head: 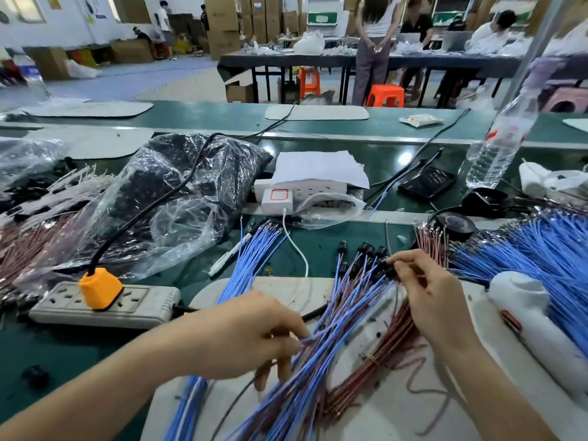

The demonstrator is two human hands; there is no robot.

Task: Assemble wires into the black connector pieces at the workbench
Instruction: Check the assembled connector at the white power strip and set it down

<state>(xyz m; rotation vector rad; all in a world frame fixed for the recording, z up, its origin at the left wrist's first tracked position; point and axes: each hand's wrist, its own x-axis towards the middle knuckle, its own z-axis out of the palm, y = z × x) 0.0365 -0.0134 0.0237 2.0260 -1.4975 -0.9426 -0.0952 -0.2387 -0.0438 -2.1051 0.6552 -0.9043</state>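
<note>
**First:** Blue wires [321, 337] run under the left hand [254, 338], whose fingers curl round a few of them. How far along does this look?

**Second:** Partway, I'd judge. The right hand [429, 291] pinches a black connector piece [388, 269] between thumb and fingertips, ahead of the left hand and across the fan of wires.

**First:** Anything finished?

**Second:** A small cluster of wired connectors [370, 249] lies on the tabletop [321, 246] just left of the right hand's fingertips. Their blue and brown leads trail back between both hands.

**First:** And what is left?

**Second:** Plenty, it seems. Loose brown wires [399, 329] lie beneath the right wrist. A big blue bundle [547, 249] spreads to the right of the right hand, and another blue sheaf [251, 249] lies beyond the left hand. Farther beyond the left hand sits a plastic bag [178, 192] of dark parts. They may be more connector pieces, though I can't tell.

**First:** Is a wire already seated in the held piece?

**Second:** Can't say; the fingertips hide that end. My guess is that the left hand is picking out the next wire for it.
</note>
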